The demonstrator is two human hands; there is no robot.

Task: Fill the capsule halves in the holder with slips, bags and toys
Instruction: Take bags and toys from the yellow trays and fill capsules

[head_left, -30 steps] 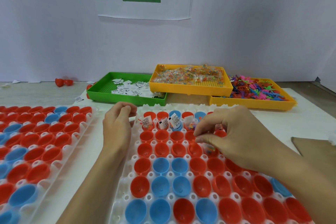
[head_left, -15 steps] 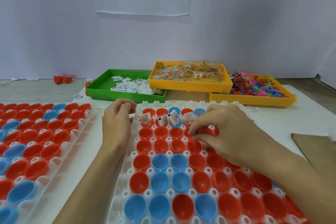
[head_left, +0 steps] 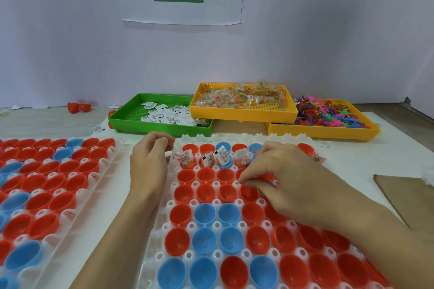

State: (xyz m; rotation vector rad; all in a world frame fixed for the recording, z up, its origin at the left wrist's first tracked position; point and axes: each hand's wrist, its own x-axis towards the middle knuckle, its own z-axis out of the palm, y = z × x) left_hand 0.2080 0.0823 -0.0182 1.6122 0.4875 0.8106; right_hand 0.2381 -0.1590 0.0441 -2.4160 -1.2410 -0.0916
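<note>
A white holder (head_left: 156,239) full of red and blue capsule halves lies in front of me. In its second row, several halves (head_left: 207,159) hold white slips and small clear bags of coloured beads. My right hand (head_left: 288,178) hovers over the third row, fingertips pinched above a red half (head_left: 249,193). A small clear bag (head_left: 273,180) shows under the fingers. My left hand (head_left: 149,164) rests at the holder's far left edge, fingers curled closed. Nothing shows in it.
A green tray (head_left: 162,131) of slips, a yellow tray (head_left: 242,115) of bead bags and a yellow tray (head_left: 326,133) of coloured toys stand behind the holder. A second holder (head_left: 103,169) lies to the left. Cardboard (head_left: 408,197) lies at the right. Loose red halves (head_left: 78,107) sit near the wall.
My right hand's pinched fingertips have shifted slightly left and away over the red halves. The left hand has stayed in place.
</note>
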